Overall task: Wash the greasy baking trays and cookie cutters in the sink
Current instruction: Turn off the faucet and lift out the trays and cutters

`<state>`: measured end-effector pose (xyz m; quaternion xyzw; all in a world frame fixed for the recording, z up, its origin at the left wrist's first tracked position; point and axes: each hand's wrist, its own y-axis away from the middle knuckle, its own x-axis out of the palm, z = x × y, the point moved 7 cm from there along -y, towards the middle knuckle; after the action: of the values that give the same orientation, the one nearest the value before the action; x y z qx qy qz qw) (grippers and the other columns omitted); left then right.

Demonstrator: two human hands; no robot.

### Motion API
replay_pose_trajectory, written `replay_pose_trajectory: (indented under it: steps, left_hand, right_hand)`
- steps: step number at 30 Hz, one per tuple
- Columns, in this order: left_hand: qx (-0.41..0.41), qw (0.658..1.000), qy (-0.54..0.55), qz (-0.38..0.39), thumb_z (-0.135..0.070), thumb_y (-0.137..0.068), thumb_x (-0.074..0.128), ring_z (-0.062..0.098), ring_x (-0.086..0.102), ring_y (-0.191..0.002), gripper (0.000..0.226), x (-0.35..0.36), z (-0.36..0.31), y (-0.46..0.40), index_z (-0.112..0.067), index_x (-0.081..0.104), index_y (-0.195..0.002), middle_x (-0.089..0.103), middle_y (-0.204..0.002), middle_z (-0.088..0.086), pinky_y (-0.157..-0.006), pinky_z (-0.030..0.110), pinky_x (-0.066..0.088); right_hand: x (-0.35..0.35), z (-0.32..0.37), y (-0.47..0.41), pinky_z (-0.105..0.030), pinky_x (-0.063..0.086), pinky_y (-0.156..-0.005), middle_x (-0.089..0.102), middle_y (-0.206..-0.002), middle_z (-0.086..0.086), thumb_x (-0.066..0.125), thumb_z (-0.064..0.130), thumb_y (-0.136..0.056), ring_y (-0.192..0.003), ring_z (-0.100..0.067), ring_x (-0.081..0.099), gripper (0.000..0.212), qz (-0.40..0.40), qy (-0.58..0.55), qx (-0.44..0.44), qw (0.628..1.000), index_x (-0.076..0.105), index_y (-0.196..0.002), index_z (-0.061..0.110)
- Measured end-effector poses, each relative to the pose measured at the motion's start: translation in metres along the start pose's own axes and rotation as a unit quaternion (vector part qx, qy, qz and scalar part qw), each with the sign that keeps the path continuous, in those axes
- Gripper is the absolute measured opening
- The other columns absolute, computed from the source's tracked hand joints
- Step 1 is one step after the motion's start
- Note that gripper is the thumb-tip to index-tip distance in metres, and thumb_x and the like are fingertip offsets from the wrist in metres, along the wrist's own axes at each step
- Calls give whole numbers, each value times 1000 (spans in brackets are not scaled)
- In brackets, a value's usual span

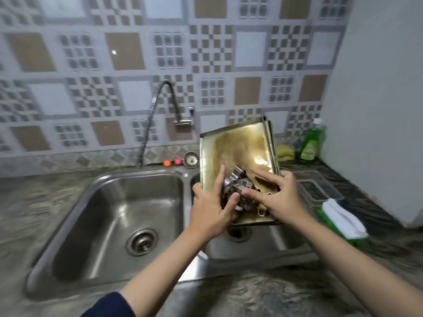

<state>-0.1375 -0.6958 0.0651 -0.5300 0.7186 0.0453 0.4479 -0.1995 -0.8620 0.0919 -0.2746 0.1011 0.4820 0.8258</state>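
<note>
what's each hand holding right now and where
Left hand grips the baking tray at its lower left edge; right hand pinches the cookie cutters lying on it.

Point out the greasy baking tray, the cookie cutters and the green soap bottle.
greasy baking tray (238,143): head view, its browned upper surface.
cookie cutters (235,183): head view, the metal cluster.
green soap bottle (310,145): head view, its body.
</note>
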Motion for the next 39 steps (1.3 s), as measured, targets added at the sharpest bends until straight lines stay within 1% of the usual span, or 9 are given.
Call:
replay_pose_trajectory:
  steps: [2,5,11,17,21,26,30,34,39]
  left_hand:
    - [-31,998,-46,11,-84,-74,20,37,50,-100,70,-43,17,22,-65,-9,-135,34,-109,11,-84,36,46]
    - [-72,989,-130,21,-78,-79,23,39,52,-98,67,-105,48,56,-64,-7,-137,31,-109,10,-85,37,43]
    - [-143,958,-246,45,-78,-81,17,43,47,-110,66,-210,122,120,-59,-6,-140,31,-123,21,-90,43,42]
    - [-220,928,-292,63,-82,-77,15,50,44,-119,67,-291,195,152,-61,-4,-138,23,-139,33,-100,47,38]
    - [-240,920,-302,69,-79,-80,15,50,45,-118,65,-329,238,152,-61,-5,-139,23,-140,33,-98,46,40]
    - [-255,920,-287,80,-80,-80,15,52,45,-118,64,-358,311,134,-62,-7,-137,22,-140,33,-100,48,41]
    - [-264,916,-287,93,-79,-81,17,51,44,-118,63,-375,377,101,-63,-6,-137,22,-141,31,-100,47,39]
    - [-263,920,-267,117,-76,-84,21,50,40,-123,62,-380,443,53,-62,-4,-138,23,-140,28,-99,46,38]
    - [-251,918,-264,159,-74,-85,20,46,47,-114,62,-365,521,-7,-61,-7,-139,27,-135,26,-92,42,43]
  right_hand:
    - [38,20,16,-24,49,-96,59,-124,-3,81,65,-51,-112,-2,57,69,29,-68,7,997,67,-114,41]
    - [101,57,45,-8,49,-82,63,-117,6,81,38,-58,-103,6,59,67,83,-186,37,978,64,-121,23]
    - [228,110,97,-31,48,-100,67,-118,1,81,45,-50,-107,-9,63,71,142,-306,106,935,67,-116,25]
    - [334,160,117,-33,48,-99,69,-114,1,82,45,-52,-104,-10,66,70,203,-345,137,906,66,-118,24]
    - [394,183,109,-37,49,-100,70,-113,0,87,47,-49,-103,-12,67,76,227,-366,150,890,67,-118,23]
    - [470,190,83,-38,49,-100,68,-118,0,88,48,-51,-106,-14,66,73,236,-365,163,886,67,-118,25]
    - [535,187,47,-42,46,-103,67,-120,4,88,61,-43,-113,-14,62,75,223,-354,174,892,69,-111,35]
    - [590,181,0,-40,45,-104,67,-118,6,86,56,-48,-113,-10,60,66,196,-343,191,899,70,-108,35]
    - [651,152,-56,-38,41,-108,64,-123,5,84,58,-49,-117,-9,55,64,182,-314,223,905,69,-108,38]
